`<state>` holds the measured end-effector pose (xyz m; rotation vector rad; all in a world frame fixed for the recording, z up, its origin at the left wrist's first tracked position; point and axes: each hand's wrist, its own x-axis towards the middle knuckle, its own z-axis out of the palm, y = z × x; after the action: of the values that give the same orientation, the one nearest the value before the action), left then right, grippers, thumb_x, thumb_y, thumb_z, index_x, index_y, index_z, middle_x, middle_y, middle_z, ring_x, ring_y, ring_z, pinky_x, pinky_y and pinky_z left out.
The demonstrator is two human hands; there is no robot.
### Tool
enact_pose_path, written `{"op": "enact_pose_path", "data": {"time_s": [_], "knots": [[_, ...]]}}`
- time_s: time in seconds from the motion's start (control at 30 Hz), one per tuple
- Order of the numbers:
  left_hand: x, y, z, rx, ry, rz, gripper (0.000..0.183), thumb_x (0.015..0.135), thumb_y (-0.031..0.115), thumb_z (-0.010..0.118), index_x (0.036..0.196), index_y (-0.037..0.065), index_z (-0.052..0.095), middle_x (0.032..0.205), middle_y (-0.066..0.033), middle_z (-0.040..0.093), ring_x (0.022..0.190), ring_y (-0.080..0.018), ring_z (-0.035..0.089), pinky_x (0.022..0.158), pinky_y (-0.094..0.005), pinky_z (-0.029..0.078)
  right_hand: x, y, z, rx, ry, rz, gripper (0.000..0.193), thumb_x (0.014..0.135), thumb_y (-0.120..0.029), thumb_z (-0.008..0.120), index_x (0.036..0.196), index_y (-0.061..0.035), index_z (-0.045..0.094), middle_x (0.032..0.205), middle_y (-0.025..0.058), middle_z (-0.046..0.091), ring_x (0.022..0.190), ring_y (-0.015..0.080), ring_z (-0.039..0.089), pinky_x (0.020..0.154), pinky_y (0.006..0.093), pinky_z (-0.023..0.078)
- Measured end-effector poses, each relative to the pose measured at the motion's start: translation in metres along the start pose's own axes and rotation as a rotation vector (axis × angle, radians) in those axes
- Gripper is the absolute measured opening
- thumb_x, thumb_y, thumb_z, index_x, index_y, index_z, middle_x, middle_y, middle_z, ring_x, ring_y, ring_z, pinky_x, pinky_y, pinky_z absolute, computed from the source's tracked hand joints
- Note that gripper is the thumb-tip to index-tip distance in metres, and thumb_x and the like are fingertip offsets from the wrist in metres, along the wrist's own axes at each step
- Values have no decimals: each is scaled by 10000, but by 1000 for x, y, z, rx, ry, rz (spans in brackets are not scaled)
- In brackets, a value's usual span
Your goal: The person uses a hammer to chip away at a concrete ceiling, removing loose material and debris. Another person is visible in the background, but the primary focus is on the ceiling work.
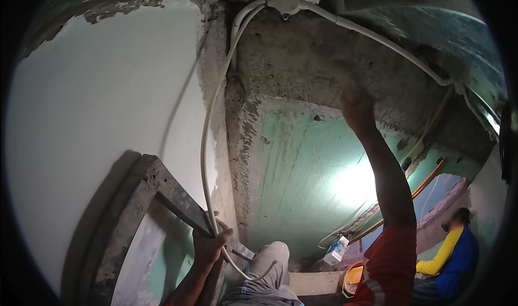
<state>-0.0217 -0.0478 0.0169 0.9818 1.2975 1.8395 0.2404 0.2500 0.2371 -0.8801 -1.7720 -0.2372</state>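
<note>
My left hand (pixel 210 245) is closed around a dark metal frame bar (pixel 181 198) that slants down from the left. A thin white cable (pixel 204 144) hangs from the ceiling, passes right beside that hand and loops below it. My right hand (pixel 356 106) is raised on an outstretched arm in a red sleeve against the rough concrete beam (pixel 302 63). It is blurred, so I cannot tell whether it holds anything. A round white junction box (pixel 284 2) sits on the ceiling above, with white conduit (pixel 388 42) running from it to the right.
A smooth white plastered wall (pixel 97 122) fills the left, with a green-painted wall (pixel 302 166) ahead. Another person in a yellow and blue top (pixel 453 255) sits low at the right. A small white box (pixel 337 249) and an orange pipe (pixel 426 182) lie below.
</note>
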Motion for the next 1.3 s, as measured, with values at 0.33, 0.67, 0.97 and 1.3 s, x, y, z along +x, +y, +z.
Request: {"op": "enact_pose_path", "data": {"time_s": [0.33, 0.67, 0.97, 1.3], "knots": [[-4, 0, -7, 22, 47, 19, 520, 717, 71, 761, 1168, -2, 514, 826, -54, 631, 789, -134, 604, 791, -290, 479, 20, -37, -17, 4, -31, -143, 169, 874, -231, 635, 927, -71, 621, 779, 153, 661, 762, 367, 669, 685, 491, 522], [0, -5, -4, 40, 10, 16, 521, 715, 57, 754, 1172, -6, 512, 836, -55, 630, 799, -137, 611, 777, -288, 487, 7, 29, -8, -486, -182, -186, 146, 839, -191, 636, 938, -84, 648, 737, 172, 662, 695, 369, 669, 653, 487, 534], [2, 1, 2, 2, -3, 24, 524, 716, 47, 750, 1175, -21, 508, 832, -55, 625, 799, -143, 609, 790, -293, 484, 14, 32, -4, -279, -70, -99, 160, 847, -181, 631, 972, -83, 643, 813, 177, 678, 782, 369, 678, 708, 484, 537], [-3, -1, -2, 24, 44, 30, 472, 730, 10, 727, 1158, -7, 528, 873, -31, 587, 798, -116, 587, 769, -266, 490, 2, 0, -23, -129, -24, -30, 156, 842, -195, 651, 953, -85, 642, 734, 155, 658, 746, 380, 674, 696, 479, 531]]}}
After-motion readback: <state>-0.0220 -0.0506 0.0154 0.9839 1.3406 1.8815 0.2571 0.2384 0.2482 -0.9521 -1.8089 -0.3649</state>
